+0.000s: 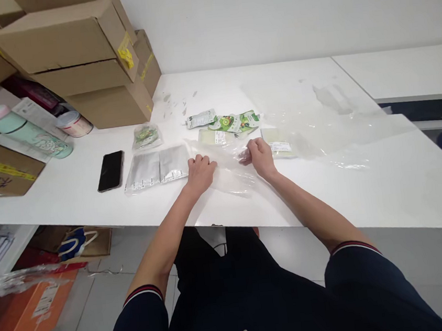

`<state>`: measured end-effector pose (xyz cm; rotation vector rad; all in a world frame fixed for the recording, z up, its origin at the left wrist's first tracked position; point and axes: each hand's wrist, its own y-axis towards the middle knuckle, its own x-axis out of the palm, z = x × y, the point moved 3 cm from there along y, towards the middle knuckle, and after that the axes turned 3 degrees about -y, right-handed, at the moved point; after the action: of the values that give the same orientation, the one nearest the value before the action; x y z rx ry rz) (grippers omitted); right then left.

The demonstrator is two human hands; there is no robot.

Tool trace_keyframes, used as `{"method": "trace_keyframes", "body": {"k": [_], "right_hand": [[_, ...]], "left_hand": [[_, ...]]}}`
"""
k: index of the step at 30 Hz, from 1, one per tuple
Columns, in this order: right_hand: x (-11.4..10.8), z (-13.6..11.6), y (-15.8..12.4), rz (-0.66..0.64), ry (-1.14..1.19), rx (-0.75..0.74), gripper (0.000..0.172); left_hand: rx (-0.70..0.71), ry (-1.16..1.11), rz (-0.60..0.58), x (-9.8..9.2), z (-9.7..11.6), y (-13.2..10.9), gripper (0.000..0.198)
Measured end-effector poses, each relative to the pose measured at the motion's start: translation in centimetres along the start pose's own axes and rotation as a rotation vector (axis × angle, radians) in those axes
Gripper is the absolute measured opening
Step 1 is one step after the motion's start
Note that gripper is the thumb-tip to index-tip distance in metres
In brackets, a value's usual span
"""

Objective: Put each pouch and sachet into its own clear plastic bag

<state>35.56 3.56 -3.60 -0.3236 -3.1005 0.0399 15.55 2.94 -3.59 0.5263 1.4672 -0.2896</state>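
Note:
My left hand (200, 171) rests knuckles-up on the white table (90, 200), fingers curled onto the left edge of a clear plastic bag (229, 172). My right hand (258, 155) is closed, pinching the same bag at its right side. The bag lies flat between both hands. Just left of my left hand lie two silver foil sachets (157, 167). Behind the hands are green kiwi-print sachets (236, 122) and pale packets (279, 147).
A black phone (110, 170) lies left of the foil sachets. A small bagged green item (146, 135) sits behind them. A large clear plastic sheet (338, 121) spreads over the right of the table. Cardboard boxes (83, 59) and a mint tumbler (23, 131) stand at left.

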Motion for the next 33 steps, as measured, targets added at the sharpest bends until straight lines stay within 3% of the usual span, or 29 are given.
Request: {"method": "trace_keyframes", "body": {"k": [4, 6, 9, 12, 14, 17, 21, 24, 27, 29, 33], "right_hand": [[1.7, -0.8, 1.1, -0.115, -0.038, 0.008, 0.039], [1.9, -1.6, 2.1, -0.083, -0.027, 0.019, 0.036], [1.1, -3.2, 4.9, 0.09, 0.027, 0.043, 0.031], [-0.1, -4.6, 8.9, 0.222, 0.086, 0.092, 0.03], [-0.6, -5.0, 11.3, 0.21, 0.051, 0.137, 0.03], [-1.5, -5.1, 12.3, 0.123, -0.249, 0.11, 0.035], [-4.0, -4.2, 7.7, 0.036, -1.057, -0.061, 0.044], [-6.1, -2.2, 3.1, -0.031, -1.473, 0.029, 0.055], [-7.2, -0.6, 0.7, -0.022, -1.627, 0.078, 0.043], [-7.5, -0.1, 0.8, -0.035, -1.686, 0.073, 0.036], [-8.9, -0.7, 1.9, -0.074, -1.739, 0.054, 0.039]], "left_hand": [[0.006, 0.059, 0.081, 0.4, -0.5, 0.9, 0.023], [0.019, 0.05, 0.15, -0.2, -0.6, 1.0, 0.026], [0.074, -0.006, 0.438, -3.1, -0.2, -1.2, 0.024], [0.231, -0.007, 0.674, -6.4, 1.7, -5.5, 0.015], [0.367, 0.081, 0.636, -7.1, 3.6, -8.1, 0.011], [0.453, 0.186, 0.464, -5.8, 5.8, -10.3, 0.011], [0.388, 0.186, 0.344, -2.5, 6.5, -10.9, 0.018], [0.379, 0.136, 0.328, -0.9, 6.7, -10.9, 0.019], [0.383, 0.112, 0.347, -0.4, 7.1, -11.0, 0.017], [0.372, 0.073, 0.338, -0.4, 7.1, -11.2, 0.019], [0.253, -0.035, 0.308, -0.3, 6.5, -12.2, 0.032]]}}
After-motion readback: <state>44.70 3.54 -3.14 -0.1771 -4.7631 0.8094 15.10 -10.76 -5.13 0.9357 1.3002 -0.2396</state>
